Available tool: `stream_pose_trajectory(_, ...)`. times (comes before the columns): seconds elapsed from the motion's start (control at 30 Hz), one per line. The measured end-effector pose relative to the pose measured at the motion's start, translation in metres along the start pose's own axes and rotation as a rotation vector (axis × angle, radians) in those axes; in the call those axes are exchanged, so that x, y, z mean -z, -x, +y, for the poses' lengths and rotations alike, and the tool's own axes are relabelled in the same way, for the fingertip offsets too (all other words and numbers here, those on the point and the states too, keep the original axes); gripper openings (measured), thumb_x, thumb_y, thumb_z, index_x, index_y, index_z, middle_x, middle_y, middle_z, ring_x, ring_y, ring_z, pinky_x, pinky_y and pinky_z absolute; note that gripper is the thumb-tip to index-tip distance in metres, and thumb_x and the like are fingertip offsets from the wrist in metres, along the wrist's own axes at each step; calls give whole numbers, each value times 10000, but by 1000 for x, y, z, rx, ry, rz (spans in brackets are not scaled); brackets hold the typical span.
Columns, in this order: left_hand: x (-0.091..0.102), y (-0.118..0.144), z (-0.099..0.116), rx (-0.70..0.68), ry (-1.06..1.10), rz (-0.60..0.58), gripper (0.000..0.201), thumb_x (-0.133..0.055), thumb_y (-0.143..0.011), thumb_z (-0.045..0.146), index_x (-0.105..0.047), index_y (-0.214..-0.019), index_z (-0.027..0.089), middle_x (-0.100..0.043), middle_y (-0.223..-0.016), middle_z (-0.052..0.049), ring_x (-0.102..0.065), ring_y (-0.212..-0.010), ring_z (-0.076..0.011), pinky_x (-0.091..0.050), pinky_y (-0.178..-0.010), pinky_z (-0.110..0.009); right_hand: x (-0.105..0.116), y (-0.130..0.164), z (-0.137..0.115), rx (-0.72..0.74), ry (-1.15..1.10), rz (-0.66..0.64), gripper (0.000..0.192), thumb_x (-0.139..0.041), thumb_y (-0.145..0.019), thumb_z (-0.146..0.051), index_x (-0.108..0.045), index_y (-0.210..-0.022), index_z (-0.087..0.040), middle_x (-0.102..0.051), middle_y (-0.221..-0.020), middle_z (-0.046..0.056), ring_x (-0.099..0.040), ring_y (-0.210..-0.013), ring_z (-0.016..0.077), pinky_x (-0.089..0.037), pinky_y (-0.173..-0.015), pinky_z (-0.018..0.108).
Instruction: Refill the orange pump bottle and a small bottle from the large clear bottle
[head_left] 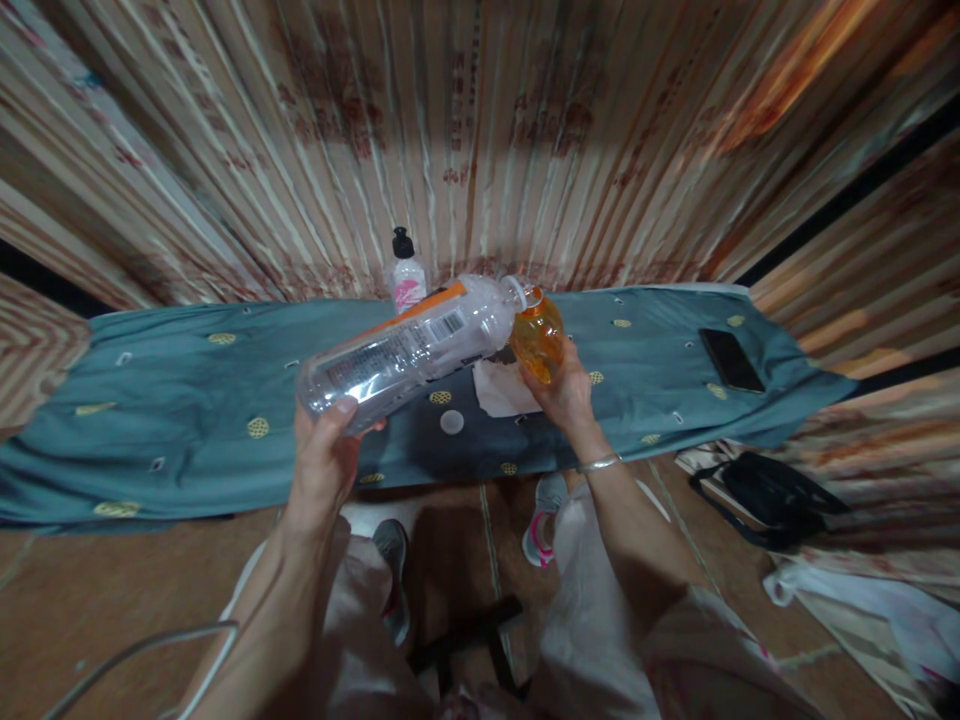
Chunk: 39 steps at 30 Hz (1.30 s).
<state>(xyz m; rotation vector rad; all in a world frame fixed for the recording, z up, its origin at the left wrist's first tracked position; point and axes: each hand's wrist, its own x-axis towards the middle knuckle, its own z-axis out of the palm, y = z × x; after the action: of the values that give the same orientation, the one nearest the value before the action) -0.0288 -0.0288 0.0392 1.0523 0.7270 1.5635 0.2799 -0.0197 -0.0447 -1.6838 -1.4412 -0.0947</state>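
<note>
My left hand [324, 455] grips the base of a large clear plastic bottle [409, 345] with an orange-and-white label, tipped almost level so its mouth points right. The mouth meets the top of a small orange container [537, 338], which my right hand [566, 395] holds from below. Both are above a teal patterned cloth [187, 400] covering a narrow table. Under the bottles lie a white bottle cap [451, 422] and a white paper napkin [501, 388].
A small white pump bottle with a black top [407, 272] stands at the table's back edge against striped curtains. A black phone [731, 360] lies on the cloth at the right. A black bag [772, 495] and white bags sit on the floor to the right.
</note>
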Motion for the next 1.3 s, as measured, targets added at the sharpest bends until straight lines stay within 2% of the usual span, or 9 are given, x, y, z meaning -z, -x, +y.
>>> stream_pose_trajectory(0.17, 0, -1, 0, -5, 0, 7, 685, -900, -713, 378, -660, -1342, 254, -777, -1176, -97, -714, -776, -168, -537, -499, -178, 0, 0, 0, -3, -17, -8, 589, -691, -928, -542, -548, -1352, -158, -756, -1241, 206, -753, -1140, 344, -635, -956, 494)
stream_pose_trajectory(0.4, 1, -1, 0, -15, -19, -5, 663, -882, -724, 381, -656, -1336, 266, -779, -1159, -91, -742, -804, -209, -605, -587, -257, -1, 1, 2, -2, 2, 6, 608, -684, -929, -565, -546, -1355, -153, -766, -1206, 201, -760, -1106, 347, -642, -920, 502)
stream_pose_trajectory(0.57, 1, 1, 0, 2, -6, 23, 677, -892, -716, 370, -654, -1341, 263, -773, -1196, -102, -748, -866, -226, -626, -640, -276, -1, 1, 3, -4, -20, -3, 623, -691, -923, -557, -546, -1370, -149, -755, -1230, 209, -751, -1139, 360, -628, -958, 507)
stream_pose_trajectory(0.7, 0, 0, -1, 5, 6, 50, 688, -912, -682, 365, -670, -1318, 264, -776, -1191, -96, -727, -799, -196, -616, -607, -256, 0, 0, 1, -26, -25, -11, 606, -690, -916, -561, -557, -1357, -168, -751, -1227, 191, -752, -1130, 355, -630, -952, 496)
stream_pose_trajectory(0.87, 0, 0, -1, -12, -5, 32, 685, -900, -699, 369, -663, -1335, 270, -778, -1204, -97, -732, -809, -203, -610, -596, -255, 1, 0, -1, -35, -27, -14, 612, -689, -921, -545, -542, -1364, -151, -739, -1246, 208, -742, -1151, 366, -623, -976, 537)
stream_pose_trajectory(1.03, 1, 0, 0, -10, 8, 24, 695, -899, -702, 354, -661, -1349, 264, -779, -1206, -103, -713, -757, -173, -545, -517, -197, 1, 1, 0, -19, -14, -4, 605, -677, -928, -566, -554, -1349, -149, -750, -1236, 202, -749, -1127, 354, -633, -953, 512)
stream_pose_trajectory(1.3, 3, -1, -3, -8, 15, 31, 762, -901, -700, 350, -627, -1405, 257, -765, -1252, -106, -701, -755, -153, -519, -505, -175, 0, 1, 2, -23, -19, -16, 608, -704, -912, -540, -543, -1344, -144, -755, -1224, 211, -751, -1120, 351, -632, -943, 504)
